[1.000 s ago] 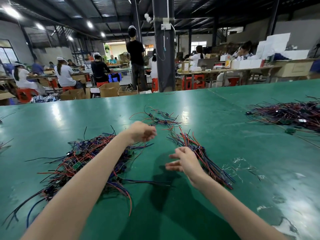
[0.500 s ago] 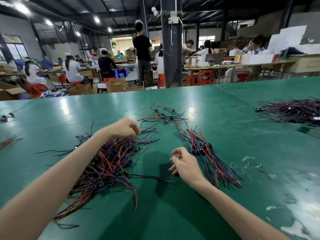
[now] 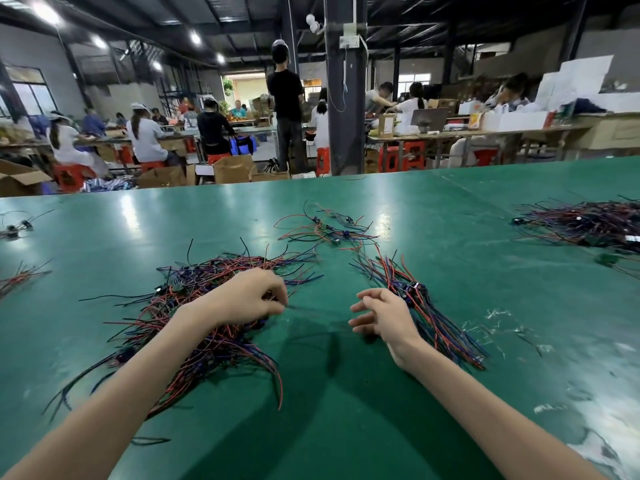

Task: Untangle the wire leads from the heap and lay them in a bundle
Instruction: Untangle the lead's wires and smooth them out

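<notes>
Pinching a thin, blurred wire lead (image 3: 311,309) at the right edge of the heap (image 3: 207,270), the left hand (image 3: 247,296) has its fingers curled, with the tips closed against the thumb. To the right of the heap, the right hand (image 3: 384,315) hovers with fingers loosely bent and spread, gripping nothing visible. The bundle (image 3: 440,323) lies just past that hand, farther right of the heap, on the green table (image 3: 346,427). Behind the heap lie loose leads (image 3: 325,228).

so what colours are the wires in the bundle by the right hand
The laid-out wire bundle is red, blue and black; head view.
</notes>
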Motion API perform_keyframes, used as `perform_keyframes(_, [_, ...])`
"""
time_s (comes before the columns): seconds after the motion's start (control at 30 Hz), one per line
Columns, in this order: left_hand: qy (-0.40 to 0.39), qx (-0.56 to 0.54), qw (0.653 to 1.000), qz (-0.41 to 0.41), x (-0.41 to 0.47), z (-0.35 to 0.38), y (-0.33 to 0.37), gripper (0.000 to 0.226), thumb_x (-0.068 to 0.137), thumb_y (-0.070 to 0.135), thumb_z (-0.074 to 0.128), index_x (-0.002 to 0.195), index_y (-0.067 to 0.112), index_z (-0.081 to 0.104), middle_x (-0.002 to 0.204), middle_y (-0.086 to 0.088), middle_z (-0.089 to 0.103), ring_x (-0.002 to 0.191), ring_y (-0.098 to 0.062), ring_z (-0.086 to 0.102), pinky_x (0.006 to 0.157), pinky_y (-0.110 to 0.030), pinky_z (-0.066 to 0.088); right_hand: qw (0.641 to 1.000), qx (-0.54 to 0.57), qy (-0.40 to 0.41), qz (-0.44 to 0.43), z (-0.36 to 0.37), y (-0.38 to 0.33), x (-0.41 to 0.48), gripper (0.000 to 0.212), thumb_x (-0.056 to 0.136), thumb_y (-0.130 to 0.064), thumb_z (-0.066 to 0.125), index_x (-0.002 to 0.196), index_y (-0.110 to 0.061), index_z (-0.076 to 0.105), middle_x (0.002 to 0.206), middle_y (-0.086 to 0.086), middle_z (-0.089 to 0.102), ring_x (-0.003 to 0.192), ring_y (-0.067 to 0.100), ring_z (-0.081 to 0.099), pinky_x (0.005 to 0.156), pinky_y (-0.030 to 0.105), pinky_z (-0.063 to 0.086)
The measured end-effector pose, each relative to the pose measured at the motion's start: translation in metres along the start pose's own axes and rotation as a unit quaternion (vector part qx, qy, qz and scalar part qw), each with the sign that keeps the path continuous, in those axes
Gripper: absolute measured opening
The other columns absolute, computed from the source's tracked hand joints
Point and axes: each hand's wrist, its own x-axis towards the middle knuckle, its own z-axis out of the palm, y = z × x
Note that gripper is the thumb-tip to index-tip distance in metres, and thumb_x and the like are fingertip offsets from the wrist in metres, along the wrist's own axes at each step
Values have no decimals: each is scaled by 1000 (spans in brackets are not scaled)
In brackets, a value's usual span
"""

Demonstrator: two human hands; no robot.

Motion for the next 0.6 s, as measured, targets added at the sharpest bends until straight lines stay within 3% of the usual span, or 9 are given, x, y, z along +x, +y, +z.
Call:
perform_keyframes(0.07, [104,-158,982,-11,1,-5,12,8,85,13,69,90,19,66,88,5,68,83,-9,63,81,-25,48,995,100,17,16,-3,-5,1,27,102,-19,36,95,-1,54,81,17,61,54,23,62,50,29,53])
perform_keyframes(0.2, [227,-387,893,-25,7,-11,42,7,89,7,62,91,13,66,80,2,69,67,-6,61,69,-16,50,982,181,46,23,-9,-10,3,53,103,-44,21,94,-3,54,80,19,64,61,26,61,55,33,50])
perform_keyframes(0.27, [247,-539,804,-47,10,-10,60,9,92,6,57,91,8,65,75,0,66,56,-6,57,59,-19,52,986,157,47,20,-8,-10,2,52,103,-44,22,94,-4,55,79,17,65,58,23,61,55,31,48])
perform_keyframes(0.37, [203,-753,622,-65,14,-3,82,16,94,7,48,94,-1,62,75,-5,67,54,-8,60,56,-20,55,992,120,33,10,-4,-10,1,37,103,-33,31,96,-6,55,75,12,66,53,19,60,53,29,46])
perform_keyframes(0.43, [161,-820,544,-78,15,10,93,19,95,5,44,96,-6,60,78,-9,67,55,-11,63,59,-23,58,996,93,13,-3,-1,-10,-1,22,100,-20,39,96,-6,56,72,10,67,52,19,60,51,27,46])
perform_keyframes(0.5, [128,-843,511,-106,16,28,100,20,97,3,41,96,-7,59,82,-12,64,59,-16,65,65,-30,60,997,79,-14,-3,1,-10,-4,20,98,-15,42,92,-6,59,69,8,65,52,18,59,49,26,46])
perform_keyframes(0.53, [119,-840,516,-122,16,37,102,20,97,3,41,95,-6,59,82,-13,64,61,-19,66,67,-31,60,997,75,-25,2,2,-10,-6,22,97,-15,43,89,-6,61,69,8,64,52,17,58,49,25,46])
perform_keyframes(0.6, [118,-806,560,-151,16,54,103,18,96,2,44,94,1,61,79,-9,69,65,-19,65,65,-29,57,997,60,-41,15,5,-10,-9,25,96,-18,45,82,-9,64,68,7,65,53,16,59,51,25,47])
